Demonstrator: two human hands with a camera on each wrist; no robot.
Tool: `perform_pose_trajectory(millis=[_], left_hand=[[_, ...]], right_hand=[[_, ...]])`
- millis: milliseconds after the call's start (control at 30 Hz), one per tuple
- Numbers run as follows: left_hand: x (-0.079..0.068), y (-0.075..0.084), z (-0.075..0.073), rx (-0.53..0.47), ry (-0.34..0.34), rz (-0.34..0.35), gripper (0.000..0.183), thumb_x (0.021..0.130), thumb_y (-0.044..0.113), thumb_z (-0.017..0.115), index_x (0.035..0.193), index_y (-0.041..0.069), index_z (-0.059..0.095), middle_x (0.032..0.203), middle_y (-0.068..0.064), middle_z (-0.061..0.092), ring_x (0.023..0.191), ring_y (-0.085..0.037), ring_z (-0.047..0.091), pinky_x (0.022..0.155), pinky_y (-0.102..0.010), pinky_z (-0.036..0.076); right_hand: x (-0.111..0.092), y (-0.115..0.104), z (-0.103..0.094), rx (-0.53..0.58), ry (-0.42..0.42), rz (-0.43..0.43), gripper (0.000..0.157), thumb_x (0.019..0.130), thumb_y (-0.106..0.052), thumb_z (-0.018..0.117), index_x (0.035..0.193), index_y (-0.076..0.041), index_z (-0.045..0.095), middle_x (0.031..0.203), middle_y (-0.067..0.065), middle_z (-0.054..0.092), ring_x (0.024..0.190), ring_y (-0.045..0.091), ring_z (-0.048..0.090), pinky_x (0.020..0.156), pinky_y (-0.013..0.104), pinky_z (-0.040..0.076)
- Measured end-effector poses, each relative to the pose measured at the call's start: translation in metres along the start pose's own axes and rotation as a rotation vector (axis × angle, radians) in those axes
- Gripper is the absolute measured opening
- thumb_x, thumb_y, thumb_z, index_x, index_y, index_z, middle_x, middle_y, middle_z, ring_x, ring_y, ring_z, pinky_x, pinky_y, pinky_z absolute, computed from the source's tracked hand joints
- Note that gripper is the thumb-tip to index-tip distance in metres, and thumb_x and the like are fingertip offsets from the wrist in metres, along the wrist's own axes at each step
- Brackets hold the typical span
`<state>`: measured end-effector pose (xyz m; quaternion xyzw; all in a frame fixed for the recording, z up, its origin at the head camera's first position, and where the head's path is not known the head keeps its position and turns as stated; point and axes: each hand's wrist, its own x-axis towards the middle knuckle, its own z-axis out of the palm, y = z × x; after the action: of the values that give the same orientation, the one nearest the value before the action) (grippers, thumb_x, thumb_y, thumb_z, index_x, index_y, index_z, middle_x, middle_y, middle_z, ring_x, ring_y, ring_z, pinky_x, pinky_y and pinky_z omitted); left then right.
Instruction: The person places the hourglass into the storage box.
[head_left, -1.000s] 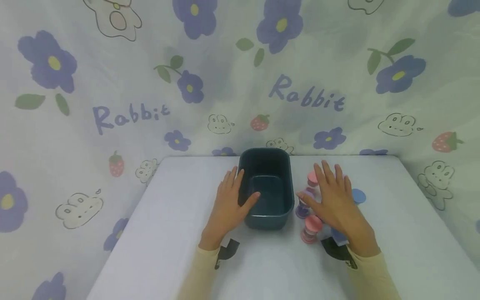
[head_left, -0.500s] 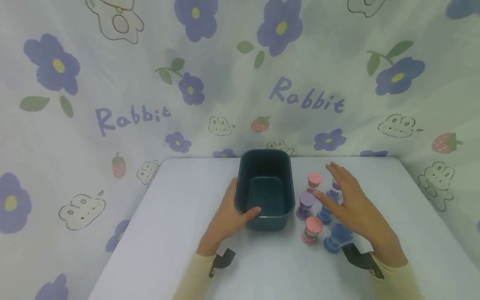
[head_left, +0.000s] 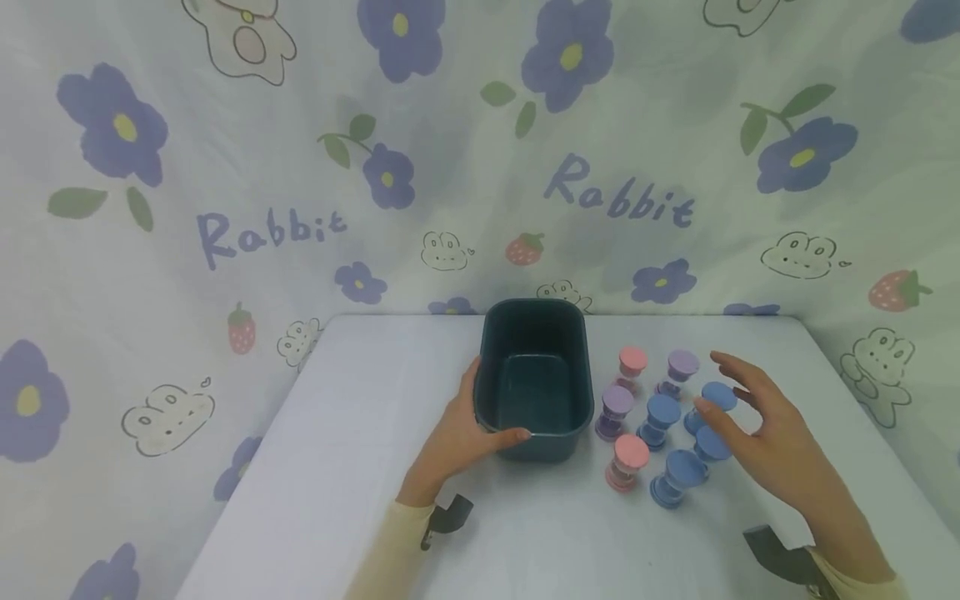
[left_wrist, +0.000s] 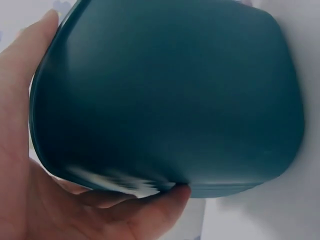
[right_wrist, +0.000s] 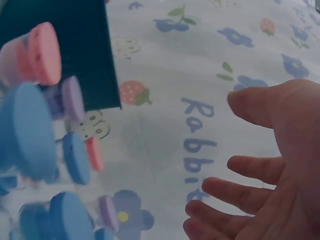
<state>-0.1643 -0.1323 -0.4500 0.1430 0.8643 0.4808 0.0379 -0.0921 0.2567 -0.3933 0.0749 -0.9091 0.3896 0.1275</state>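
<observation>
A dark teal plastic bin stands near the middle of the table, its inside bare. My left hand holds its near left corner: the thumb lies along the near rim, the fingers along the left side. The left wrist view shows these fingers against the wall of the bin. To the bin's right stand several small sand timers, among them a pink one, a purple one and a blue one. My right hand hovers at the right of the blue timers, fingers apart and holding nothing.
The white table reaches back to a hanging cloth printed with flowers and rabbits. Timers stand close together between the bin and my right hand. Dark straps cross both wrists.
My right hand has drawn back to the right from above the timers, uncovering them. My left hand has gone from spread fingers at the bin's left side to holding its corner.
</observation>
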Motion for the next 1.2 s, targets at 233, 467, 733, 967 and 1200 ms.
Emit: perform_pose_trajectory(millis=[233, 467, 733, 967, 1200], left_hand=[[-0.004, 0.002, -0.003, 0.015, 0.017, -0.064, 0.131, 0.068, 0.062, 0.090, 0.166, 0.032, 0.008, 0.172, 0.004, 0.026, 0.156, -0.027, 0.034, 0.122, -0.063, 0.036], [-0.007, 0.000, -0.006, 0.023, 0.035, -0.077, 0.131, 0.068, 0.062, 0.090, 0.166, 0.031, 0.008, 0.172, 0.003, 0.027, 0.155, -0.027, 0.036, 0.122, -0.063, 0.036], [-0.006, -0.001, -0.008, 0.011, 0.035, -0.072, 0.130, 0.069, 0.060, 0.090, 0.166, 0.032, 0.008, 0.171, 0.002, 0.029, 0.155, -0.027, 0.036, 0.122, -0.063, 0.036], [-0.003, -0.003, -0.004, 0.014, 0.026, -0.089, 0.132, 0.068, 0.062, 0.091, 0.166, 0.034, 0.007, 0.171, 0.004, 0.028, 0.156, -0.026, 0.035, 0.123, -0.062, 0.035], [-0.002, -0.002, -0.001, 0.018, 0.009, -0.085, 0.133, 0.067, 0.064, 0.090, 0.166, 0.033, 0.006, 0.173, 0.002, 0.026, 0.157, -0.027, 0.033, 0.122, -0.062, 0.035]], right_hand=[[-0.015, 0.020, 0.003, 0.038, 0.067, -0.051, 0.067, 0.097, -0.014, 0.073, 0.157, -0.022, 0.043, 0.151, -0.003, 0.050, 0.127, -0.028, 0.035, 0.096, -0.009, 0.031], [-0.027, 0.038, 0.007, 0.054, 0.082, -0.068, 0.062, 0.090, -0.004, 0.078, 0.147, -0.006, 0.051, 0.138, -0.036, 0.045, 0.121, -0.025, 0.044, 0.095, -0.008, 0.037], [-0.036, 0.055, 0.014, 0.079, 0.007, 0.051, 0.064, 0.091, -0.014, 0.080, 0.147, -0.004, 0.051, 0.129, -0.036, 0.048, 0.113, -0.029, 0.046, 0.088, -0.004, 0.045], [-0.045, 0.066, 0.021, 0.211, -0.038, 0.090, 0.058, 0.090, -0.008, 0.080, 0.140, 0.004, 0.054, 0.127, -0.034, 0.055, 0.112, -0.022, 0.055, 0.085, 0.007, 0.056], [-0.049, 0.071, 0.024, 0.200, 0.009, 0.116, 0.052, 0.089, -0.008, 0.081, 0.135, 0.002, 0.060, 0.124, -0.036, 0.056, 0.112, -0.023, 0.055, 0.084, 0.007, 0.056]])
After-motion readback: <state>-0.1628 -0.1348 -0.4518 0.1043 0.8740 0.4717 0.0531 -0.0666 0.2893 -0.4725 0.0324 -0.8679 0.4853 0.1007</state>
